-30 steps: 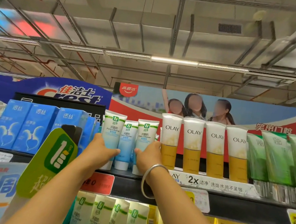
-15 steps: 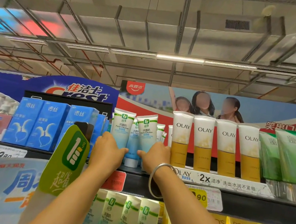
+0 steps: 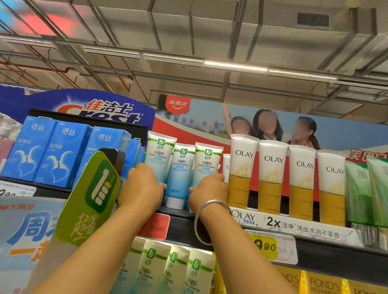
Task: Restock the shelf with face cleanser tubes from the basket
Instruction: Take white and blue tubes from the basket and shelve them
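On the top shelf [image 3: 104, 200] | left hand [image 3: 143, 187] grasping left cleanser tube [image 3: 158, 156] | right hand [image 3: 207, 191] grasping right cleanser tube [image 3: 207, 161] | middle tube [image 3: 180, 170] standing between, untouched.

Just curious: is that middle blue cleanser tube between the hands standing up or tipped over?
Upright: the middle face cleanser tube stands on its white cap on the shelf.

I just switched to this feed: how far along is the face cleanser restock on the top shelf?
Done: three blue-white face cleanser tubes stand upright on the top shelf, between the blue boxes and the Olay tubes. In hand: the left hand grips the left tube's base and the right hand the right tube's, apparently squaring the row. Left: unclear, since the basket is out of view.
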